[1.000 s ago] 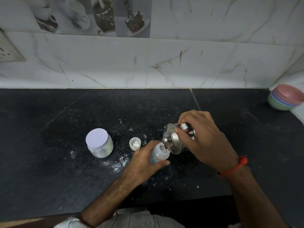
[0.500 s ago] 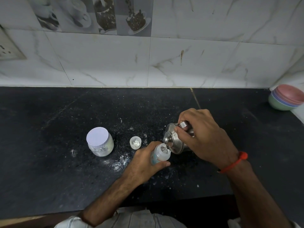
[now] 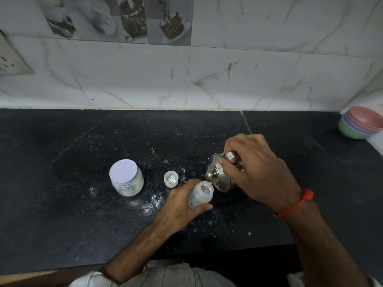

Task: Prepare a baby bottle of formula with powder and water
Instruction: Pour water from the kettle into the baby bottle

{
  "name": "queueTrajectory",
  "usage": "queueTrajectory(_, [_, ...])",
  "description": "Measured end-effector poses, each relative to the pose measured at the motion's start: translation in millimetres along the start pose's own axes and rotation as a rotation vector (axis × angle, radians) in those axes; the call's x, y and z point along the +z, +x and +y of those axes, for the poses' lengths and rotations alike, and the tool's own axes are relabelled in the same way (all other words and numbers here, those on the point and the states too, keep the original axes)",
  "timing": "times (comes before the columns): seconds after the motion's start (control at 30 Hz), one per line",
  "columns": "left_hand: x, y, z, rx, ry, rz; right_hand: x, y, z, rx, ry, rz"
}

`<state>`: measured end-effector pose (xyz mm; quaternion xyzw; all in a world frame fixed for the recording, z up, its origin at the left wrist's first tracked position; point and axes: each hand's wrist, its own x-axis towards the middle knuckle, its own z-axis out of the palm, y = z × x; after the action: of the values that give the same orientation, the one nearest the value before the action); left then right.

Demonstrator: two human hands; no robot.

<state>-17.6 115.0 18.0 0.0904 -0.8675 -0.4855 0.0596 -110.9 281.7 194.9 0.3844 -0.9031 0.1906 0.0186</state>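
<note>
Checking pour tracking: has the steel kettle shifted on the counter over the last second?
No. The small steel kettle stays tilted over the baby bottle, equally far from the white-lidded jar; only the camera shifted.

No readable text, brand or number anywhere — baby bottle (image 3: 200,196) carries only blurred coloured print, jar (image 3: 126,177) label illegible, wall tiles (image 3: 132,19) show pictures only.

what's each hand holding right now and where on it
Left hand grips the baby bottle around its body. Right hand holds the tilted steel pot by its side handle.
</note>
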Motion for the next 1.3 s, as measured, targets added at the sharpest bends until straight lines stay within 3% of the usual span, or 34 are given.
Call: queueTrajectory(1.3, [10.9, 2.8, -27.6, -0.071, 0.055, -0.059, -10.1, 1.9, 0.7, -0.059, -0.107, 0.077])
